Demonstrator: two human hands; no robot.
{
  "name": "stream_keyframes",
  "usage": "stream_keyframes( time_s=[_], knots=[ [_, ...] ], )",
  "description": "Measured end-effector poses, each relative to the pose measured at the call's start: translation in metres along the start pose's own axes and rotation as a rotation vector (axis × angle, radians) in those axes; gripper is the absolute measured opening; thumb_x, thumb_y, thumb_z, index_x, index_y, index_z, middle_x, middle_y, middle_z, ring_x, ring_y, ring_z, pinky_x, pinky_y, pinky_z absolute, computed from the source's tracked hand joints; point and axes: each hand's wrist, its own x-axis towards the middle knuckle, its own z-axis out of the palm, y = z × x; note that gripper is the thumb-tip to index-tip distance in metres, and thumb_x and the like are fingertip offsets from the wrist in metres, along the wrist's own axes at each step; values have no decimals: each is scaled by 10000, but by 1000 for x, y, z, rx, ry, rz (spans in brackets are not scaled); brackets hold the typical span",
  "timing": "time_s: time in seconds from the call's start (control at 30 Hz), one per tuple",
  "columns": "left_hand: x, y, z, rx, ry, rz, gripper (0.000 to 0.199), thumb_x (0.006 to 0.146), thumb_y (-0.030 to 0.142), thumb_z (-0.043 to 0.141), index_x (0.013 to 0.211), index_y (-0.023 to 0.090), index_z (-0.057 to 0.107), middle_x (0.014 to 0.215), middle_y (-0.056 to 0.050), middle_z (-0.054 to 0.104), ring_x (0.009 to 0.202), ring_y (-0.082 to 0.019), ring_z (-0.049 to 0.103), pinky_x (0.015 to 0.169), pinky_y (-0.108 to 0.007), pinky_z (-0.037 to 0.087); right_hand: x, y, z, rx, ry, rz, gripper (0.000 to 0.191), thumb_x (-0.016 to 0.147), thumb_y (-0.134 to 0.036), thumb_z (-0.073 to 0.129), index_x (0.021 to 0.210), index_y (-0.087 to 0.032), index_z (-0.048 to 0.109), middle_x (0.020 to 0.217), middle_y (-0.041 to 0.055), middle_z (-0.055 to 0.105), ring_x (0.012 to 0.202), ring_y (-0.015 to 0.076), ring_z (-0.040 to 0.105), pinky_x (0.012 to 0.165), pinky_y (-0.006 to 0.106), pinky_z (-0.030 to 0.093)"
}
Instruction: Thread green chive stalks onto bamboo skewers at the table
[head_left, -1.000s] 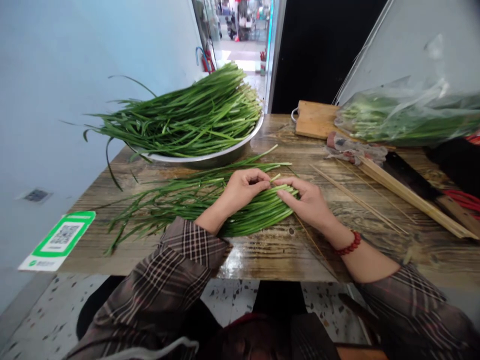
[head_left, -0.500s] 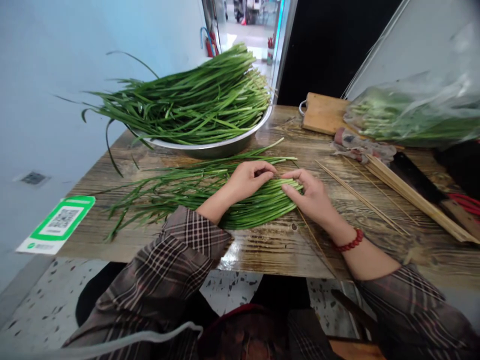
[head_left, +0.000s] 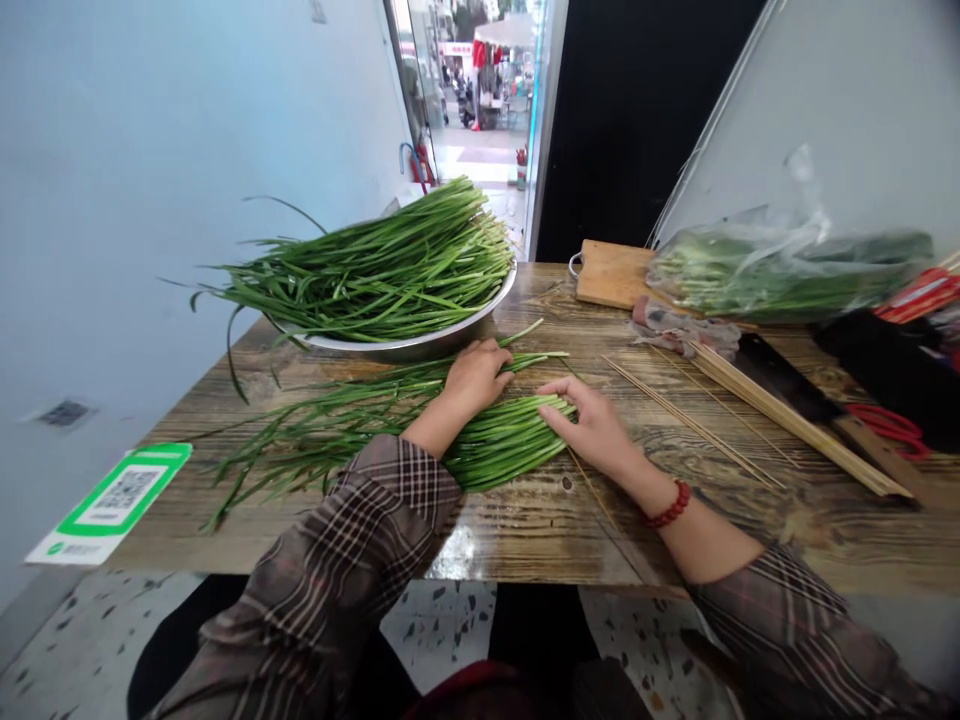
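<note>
A row of garlic chives (head_left: 517,440) lies side by side on the table, pale stem ends to the right. My right hand (head_left: 592,425), with a red bead bracelet at the wrist, has thumb and fingers closed around those stem ends. From beneath that hand a thin bamboo skewer (head_left: 607,505) runs toward the table's front edge; its upper part is hidden. Beyond the row, my left hand (head_left: 476,380) curls its fingers down onto loose chives (head_left: 367,388); its fingertips are partly hidden. A metal bowl (head_left: 427,345) heaped with chives stands just behind it.
Loose skewers (head_left: 694,420) and a skewer bundle (head_left: 795,415) lie on the right, beside a dark-bladed knife (head_left: 802,380). Behind them are a cutting board (head_left: 611,275) and bagged greens (head_left: 787,270). A QR-code card (head_left: 120,500) sits at the left edge.
My left hand has moved from the stem ends, away from my right hand, to the loose chives behind the row. My right hand stays at the stem ends. The camera view has tilted up.
</note>
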Motion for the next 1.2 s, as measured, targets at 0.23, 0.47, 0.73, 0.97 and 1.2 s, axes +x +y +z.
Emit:
stream_keyframes(
  time_s=[0.23,0.47,0.73,0.97,1.2],
  knots=[
    [-4,2,-3,-55,57,70,95,774,146,556,715,175,625,954,-89,619,926,-235,542,846,-376,423,3,3,1,56,0,68,247,821,-283,587,1042,-182,629,1020,76,709,923,195,663,855,350,503],
    [-21,10,-15,-485,110,-51,68,689,100,534,692,150,580,768,-26,655,697,-139,583,678,-252,456,2,5,2,49,6,97,219,825,-304,589,985,-185,679,993,70,731,910,209,675,846,360,503],
    [-32,21,-18,-627,43,-18,228,822,242,562,955,145,719,966,-71,723,913,-193,653,845,-294,480,0,-1,0,45,33,54,207,836,-278,583,1000,-199,681,994,44,733,914,195,676,853,334,506],
    [-34,21,-17,-668,114,-19,120,799,189,601,824,134,704,811,-45,689,785,-154,621,758,-261,465,-2,-8,-3,-7,36,20,192,845,-258,585,999,-197,682,1018,48,735,953,190,676,867,315,506],
    [-37,27,-17,-675,116,-26,105,778,138,608,826,138,701,772,-24,665,703,-124,581,674,-236,451,-4,-8,-2,8,41,54,202,846,-271,590,1010,-199,684,1028,57,733,952,201,677,854,327,513]
  ],
)
